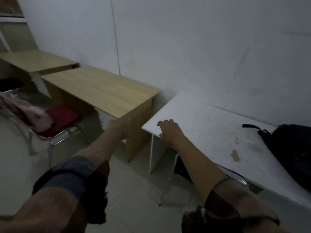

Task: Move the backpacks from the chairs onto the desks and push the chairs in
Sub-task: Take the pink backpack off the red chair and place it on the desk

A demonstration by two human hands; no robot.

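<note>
A black backpack [292, 148] already lies on the white table [202, 118], with a chair [235, 178] tucked beneath. A blurred pink backpack [33, 118] still sits on the red-seated chair [64, 115], pulled out from the wooden table [101, 88]. The right hand [170, 130] rests open on the white table's corner; the left hand [119, 126] reaches forward, its fingers too blurred to tell.

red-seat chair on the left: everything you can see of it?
The red-cushioned chair with chrome tube legs stands on the pale tiled floor, pulled out from the wooden desk, seat not tucked under. A blurred pink backpack rests on the seat's near left part. Neither hand touches it. No backrest is discernible.
</note>
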